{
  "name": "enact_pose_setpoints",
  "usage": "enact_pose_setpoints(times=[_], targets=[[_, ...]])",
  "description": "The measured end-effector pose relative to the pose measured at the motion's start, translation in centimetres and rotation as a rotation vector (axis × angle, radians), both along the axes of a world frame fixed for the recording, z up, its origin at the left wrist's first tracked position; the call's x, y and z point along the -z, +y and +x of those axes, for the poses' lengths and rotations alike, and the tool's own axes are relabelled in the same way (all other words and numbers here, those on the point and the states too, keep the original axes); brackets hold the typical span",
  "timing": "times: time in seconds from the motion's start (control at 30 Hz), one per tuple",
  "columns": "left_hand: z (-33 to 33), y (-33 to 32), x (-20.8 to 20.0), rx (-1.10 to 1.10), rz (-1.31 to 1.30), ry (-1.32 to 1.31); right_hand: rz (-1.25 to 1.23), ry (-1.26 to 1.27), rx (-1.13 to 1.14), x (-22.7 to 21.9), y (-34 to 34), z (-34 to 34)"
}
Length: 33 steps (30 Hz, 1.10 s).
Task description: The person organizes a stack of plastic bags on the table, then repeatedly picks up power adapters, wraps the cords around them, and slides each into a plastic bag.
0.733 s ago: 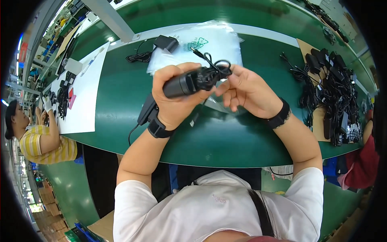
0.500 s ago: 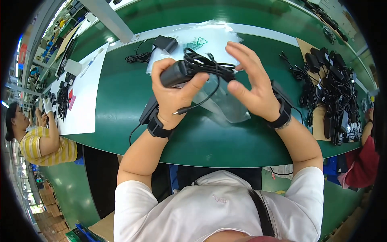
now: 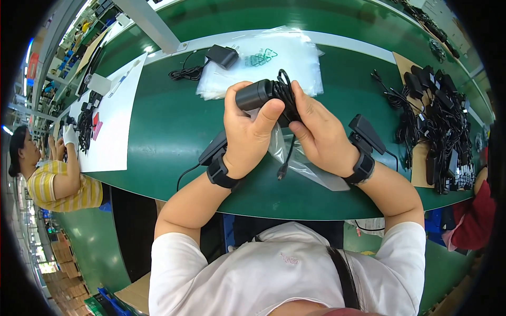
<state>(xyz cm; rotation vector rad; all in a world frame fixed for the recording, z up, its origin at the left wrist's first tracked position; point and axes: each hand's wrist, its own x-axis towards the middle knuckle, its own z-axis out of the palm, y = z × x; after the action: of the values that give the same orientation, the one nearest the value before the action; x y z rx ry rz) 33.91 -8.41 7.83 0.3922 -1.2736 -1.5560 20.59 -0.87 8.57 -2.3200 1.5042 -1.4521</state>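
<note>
A black power adapter (image 3: 254, 95) sits in my left hand (image 3: 246, 126), with the fingers wrapped round its body and the thumb along the near side. Its cable (image 3: 284, 90) is bundled in loops beside the adapter. My right hand (image 3: 328, 138) closes on the bundle from the right, fingers behind and thumb in front. The cable's plug end (image 3: 283, 171) hangs down between the hands. Below them is a clear plastic bag (image 3: 316, 171); whether a hand also holds it, I cannot tell.
A stack of clear bags (image 3: 295, 55) lies ahead, with another adapter (image 3: 221, 56) at its left edge. At right, many corded adapters (image 3: 440, 121) are heaped on cardboard (image 3: 419, 158). White paper (image 3: 118, 137) covers the table's left, where a person (image 3: 60, 179) sits. Another person's red sleeve (image 3: 472, 224) shows at right.
My right hand has moved from open and apart to closed on the cable bundle. Both hands have come lower and closer together, and the plug end now hangs between them.
</note>
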Motion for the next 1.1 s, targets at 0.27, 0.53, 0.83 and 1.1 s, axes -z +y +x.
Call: enact_pose_setpoints(times=[0.27,0.53,0.83,1.1], targets=[[0.4,-1.2,-1.2,-0.172,-0.117,-0.242,-0.010,0.159,-0.021,-1.3,-0.7,0.0],[1.5,-2.5,-0.9,-0.416,-0.654,-0.053,0.563,-0.478,0.049,-3.2,0.9,0.5],[0.2,-0.5,-1.6,-0.223,-0.162,-0.055,-0.026,-0.070,0.114,0.6,-1.8,-1.5],[1.0,-2.2,-2.4,0.037,0.158,0.093,0.057,-0.395,-0.110,0.5,-1.6,-0.9]])
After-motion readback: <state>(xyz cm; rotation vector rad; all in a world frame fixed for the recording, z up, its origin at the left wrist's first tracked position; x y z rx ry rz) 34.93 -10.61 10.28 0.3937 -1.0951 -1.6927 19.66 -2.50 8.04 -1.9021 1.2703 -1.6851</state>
